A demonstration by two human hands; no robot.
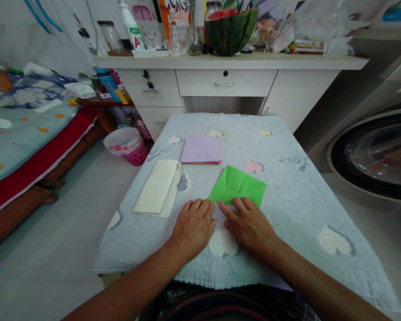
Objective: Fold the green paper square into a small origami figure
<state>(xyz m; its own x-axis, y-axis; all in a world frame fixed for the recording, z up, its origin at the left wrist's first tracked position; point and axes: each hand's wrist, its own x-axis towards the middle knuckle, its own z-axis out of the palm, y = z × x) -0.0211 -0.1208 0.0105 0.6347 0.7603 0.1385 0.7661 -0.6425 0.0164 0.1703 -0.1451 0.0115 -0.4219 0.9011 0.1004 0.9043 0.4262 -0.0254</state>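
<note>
Green paper (240,185) lies mid-bench (287,240), probably for easy reach. Left hand (195,225) has its fingers bunched at the near-left corner, can't tell if pinching; right hand (249,223) spreads its fingers along the near edge, likely steadying it.

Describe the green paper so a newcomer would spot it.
Start at the blue, heart-patterned cloth in front of the white drawers. Near its middle, at the left hand and right hand, lies the creased green paper. Its bright green sets it apart from the cream paper and purple-topped stack.
</note>
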